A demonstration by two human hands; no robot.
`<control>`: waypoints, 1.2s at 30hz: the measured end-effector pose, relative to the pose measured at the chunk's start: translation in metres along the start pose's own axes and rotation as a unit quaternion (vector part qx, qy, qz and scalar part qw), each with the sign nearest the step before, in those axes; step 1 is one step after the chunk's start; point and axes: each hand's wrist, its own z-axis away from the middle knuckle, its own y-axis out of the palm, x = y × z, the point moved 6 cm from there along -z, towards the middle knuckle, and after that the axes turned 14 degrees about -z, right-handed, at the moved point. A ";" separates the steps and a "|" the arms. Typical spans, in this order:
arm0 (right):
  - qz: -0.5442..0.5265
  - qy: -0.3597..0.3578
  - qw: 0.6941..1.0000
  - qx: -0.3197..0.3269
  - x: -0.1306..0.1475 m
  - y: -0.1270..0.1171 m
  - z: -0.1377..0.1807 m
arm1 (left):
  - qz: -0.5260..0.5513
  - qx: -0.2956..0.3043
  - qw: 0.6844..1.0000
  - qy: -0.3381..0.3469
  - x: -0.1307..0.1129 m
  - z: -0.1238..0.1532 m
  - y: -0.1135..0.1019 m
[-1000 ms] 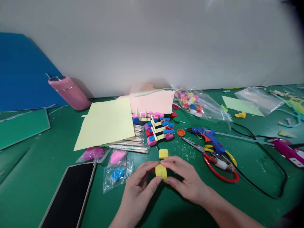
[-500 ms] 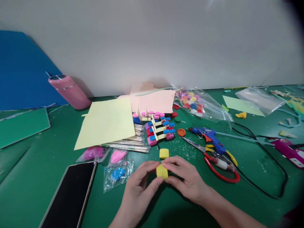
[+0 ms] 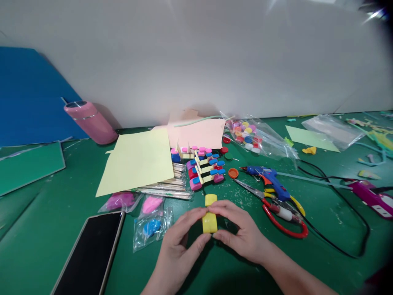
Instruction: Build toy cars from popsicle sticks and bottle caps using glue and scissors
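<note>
Near the front middle of the table, my left hand (image 3: 183, 242) and my right hand (image 3: 238, 229) pinch a small yellow clay piece (image 3: 209, 223) between fingertips and thumbs. A groove runs down the piece's near face. Just beyond my fingers sits a second yellow piece (image 3: 211, 199); whether the two touch is hidden by my fingertips. Farther back stands a small craft model (image 3: 205, 169) of pale sticks with blue, pink, red and purple pieces on their ends.
A phone (image 3: 89, 254) and bagged blue clay (image 3: 152, 226) lie left, below yellow paper (image 3: 138, 162). On the right are red-handled scissors (image 3: 285, 229), a blue glue gun (image 3: 267, 178) and its black cord. A pink bottle (image 3: 92, 122) leans against the wall.
The view has shifted slightly. My fingers and thumbs have spread a little farther apart over the yellow piece, and it now appears closer to the second yellow piece.
</note>
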 end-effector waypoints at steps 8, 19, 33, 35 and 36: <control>0.037 -0.035 0.999 0.000 0.002 0.001 0.001 | 0.070 -0.011 0.995 -0.071 0.000 -0.001 0.000; 0.030 -0.085 0.996 -0.023 0.003 0.003 0.005 | 0.059 -0.003 0.995 -0.075 -0.004 -0.004 0.000; 0.007 -0.076 0.996 -0.035 0.001 0.004 0.005 | 0.093 0.011 0.989 -0.116 0.003 -0.004 0.000; -0.005 -0.057 0.998 -0.011 0.002 0.005 0.004 | 0.133 0.047 0.980 -0.139 0.005 -0.003 0.001; -0.010 -0.044 0.999 0.001 0.002 0.005 0.004 | 0.152 0.068 0.975 -0.148 0.006 -0.003 0.002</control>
